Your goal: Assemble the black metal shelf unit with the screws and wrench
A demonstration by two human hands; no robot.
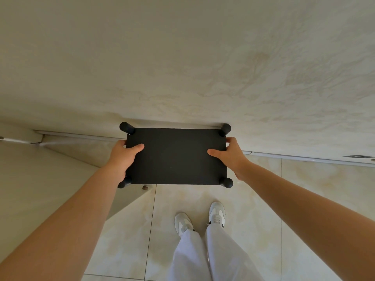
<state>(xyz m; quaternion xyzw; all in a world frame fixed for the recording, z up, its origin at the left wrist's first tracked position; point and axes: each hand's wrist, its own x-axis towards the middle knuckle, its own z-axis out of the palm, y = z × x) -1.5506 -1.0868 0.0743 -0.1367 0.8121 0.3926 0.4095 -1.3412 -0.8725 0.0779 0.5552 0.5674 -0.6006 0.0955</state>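
A: where's the black shelf unit (176,157) at right now?

B: up against the wall (182,57), over the tiled floor (263,199). Left hand (123,157) grips its left edge, right hand (231,156) grips the right edge, thumbs flat on top. Round post ends (126,127) poke up at each corner. White sneakers (217,212) below.

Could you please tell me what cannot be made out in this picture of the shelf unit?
1. Head view: whatever lies below the top panel is hidden by the panel itself.
2. Head view: most fingers of the left hand and right hand curl under the panel's short edges, out of sight.
3. Head view: the small brown object on the floor is too small to identify.
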